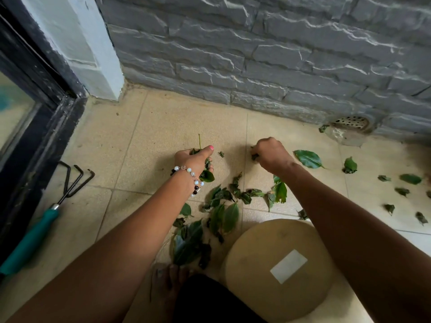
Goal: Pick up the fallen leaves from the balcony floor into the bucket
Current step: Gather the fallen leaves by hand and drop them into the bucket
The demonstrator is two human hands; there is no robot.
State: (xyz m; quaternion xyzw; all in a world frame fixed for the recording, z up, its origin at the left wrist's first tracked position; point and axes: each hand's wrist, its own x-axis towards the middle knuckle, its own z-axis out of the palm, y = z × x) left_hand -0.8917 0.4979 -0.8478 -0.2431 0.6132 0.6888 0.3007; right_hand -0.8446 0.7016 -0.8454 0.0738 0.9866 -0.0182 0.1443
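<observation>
The left hand (194,159) is curling around a bunch of green leaves (206,174), with a beaded bracelet (190,177) sitting on the wrist. The right hand (271,153) is making a fist low over the floor (163,127) and is pinching a small dark leaf (254,156) at its left side.

More fallen leaves are lying in a pile (221,206) on the tan tiles, near the person and between the two arms. A big leaf (307,159) is lying just to the right of the right hand, and little leaves (402,191) are lying spread out farther right.

A round tan thing (275,271) with a white patch is sitting near the person, under the right arm; it is hard to tell if it is the bucket. A small rake with a green handle (35,231) is lying on the left by the dark door frame (46,89). A round drain (351,123) is sitting far off at the foot of the grey stone wall (256,54).
</observation>
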